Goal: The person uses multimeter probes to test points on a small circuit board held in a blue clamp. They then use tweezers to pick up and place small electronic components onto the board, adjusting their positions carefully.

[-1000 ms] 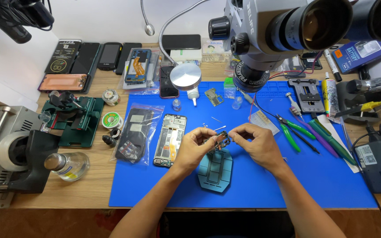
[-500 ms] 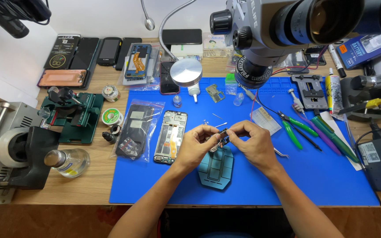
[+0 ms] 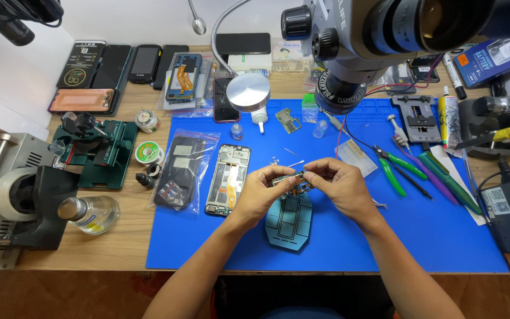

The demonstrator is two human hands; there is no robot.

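Both hands meet over blue mat at counter centre. Left hand and right hand pinch small circuit board between fingertips — fingers clenched on it from both ends, board held just above teal holder plate. Compared with half second back: hands barely shifted, grip same, board not set down. Opened phone frame lies just left, untouched — green-handled cutters to right.

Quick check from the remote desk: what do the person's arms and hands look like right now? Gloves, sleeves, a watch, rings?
Both arms are bare from the bottom edge of the picture to the fingertips: no sleeves show. The left hand and right hand wear no gloves. No watch, strap or band on either wrist, and no rings that I can make out. No cables or markings on them.
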